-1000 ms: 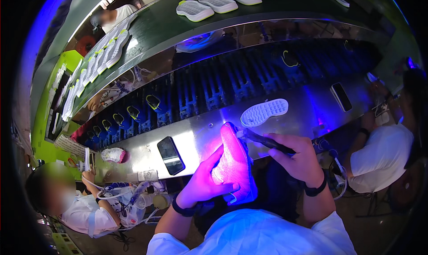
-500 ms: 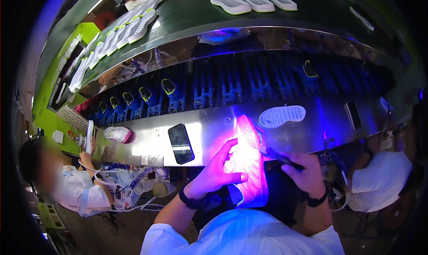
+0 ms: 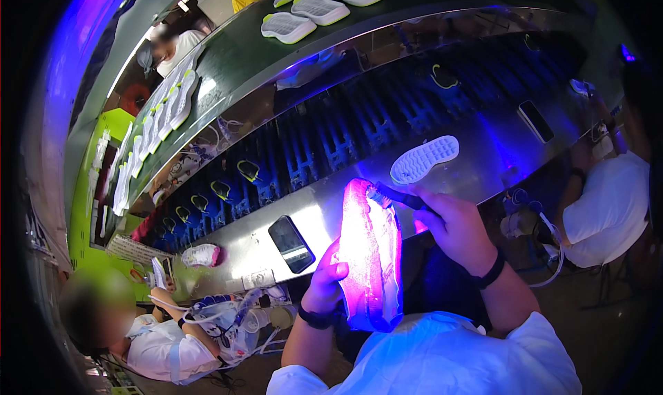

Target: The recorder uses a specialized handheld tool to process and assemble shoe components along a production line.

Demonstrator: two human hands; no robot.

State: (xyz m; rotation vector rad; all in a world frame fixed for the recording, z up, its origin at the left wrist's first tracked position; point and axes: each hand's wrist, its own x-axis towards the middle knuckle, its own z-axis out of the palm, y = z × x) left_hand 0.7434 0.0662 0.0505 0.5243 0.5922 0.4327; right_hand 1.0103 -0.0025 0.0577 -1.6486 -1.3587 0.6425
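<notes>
My left hand grips a shoe upper by its side, its thumb against the glowing pink surface. The shoe stands toe away from me under bright violet light that washes out much of its detail. My right hand is closed around the dark handle of a brush. The brush's head touches the shoe near the toe, on its right edge. Beyond the brush, a white shoe sole lies on the metal bench, tread side up.
A phone lies on the bench to the left, another phone at far right. Dark shoes on a blue rack and a green belt with several soles run behind. People work at left and right.
The brush has moved from the shoe's right side up to its toe. My left hand has turned the shoe so more of its side and underside edge shows. The whole view has tilted.
</notes>
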